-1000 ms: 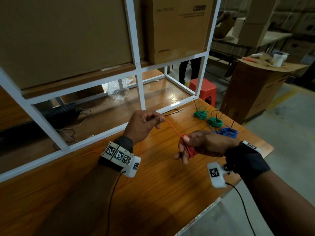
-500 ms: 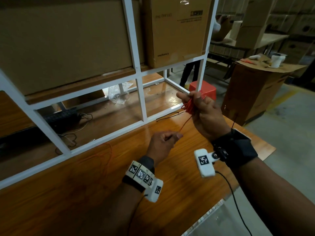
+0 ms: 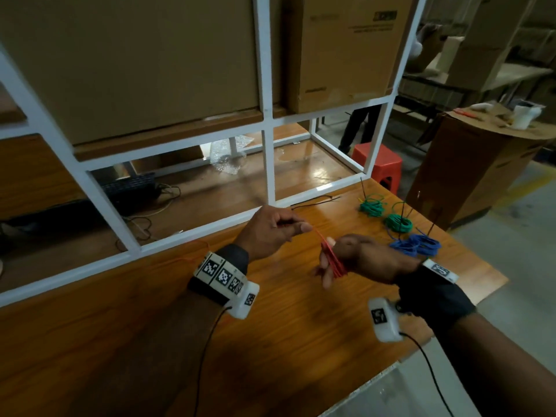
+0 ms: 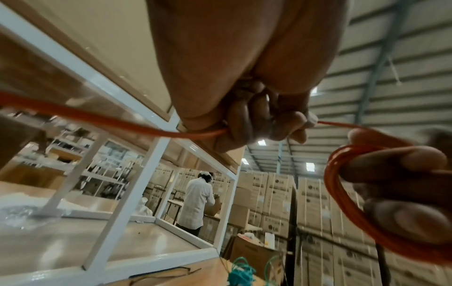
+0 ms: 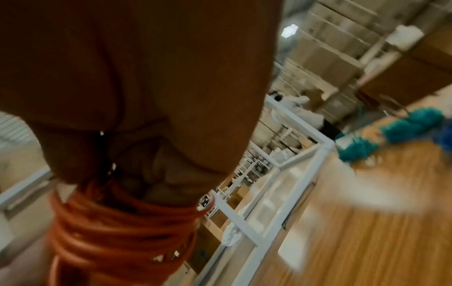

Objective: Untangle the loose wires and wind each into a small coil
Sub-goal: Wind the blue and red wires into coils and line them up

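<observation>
A: Change since half a second ago?
B: The right hand (image 3: 358, 260), then raised toward the white shelf frame (image 3: 267, 164), is now low over the wooden table (image 3: 270, 341); the left hand (image 3: 270, 230), then nearer the table's front edge, now sits up beside the frame's lower rail.

A: Item one, furthest left of the frame's centre post?
B: A black power strip (image 3: 129, 188) with pale cords, behind the frame. Cardboard boxes (image 3: 144, 61) sit on the shelf above.

A: Item two?
B: Left hand, just in front of the post's foot. Fingers curled, thumb and forefinger pinching the red wire (image 4: 117, 123), which enters the fist from the left and leaves on the right.

A: Item three?
B: Right hand, right of the post, close to the left hand. Fingers extended, thumb clamping a red wire coil (image 3: 332, 261) wound round them; several turns show in the right wrist view.

A: Further right?
B: Two green coils (image 3: 373, 206) (image 3: 398, 222) and a blue coil (image 3: 416, 245) on the table, beyond the right hand. A red stool (image 3: 380, 164) and a large carton (image 3: 469, 170) stand on the floor past the frame's corner.
</observation>
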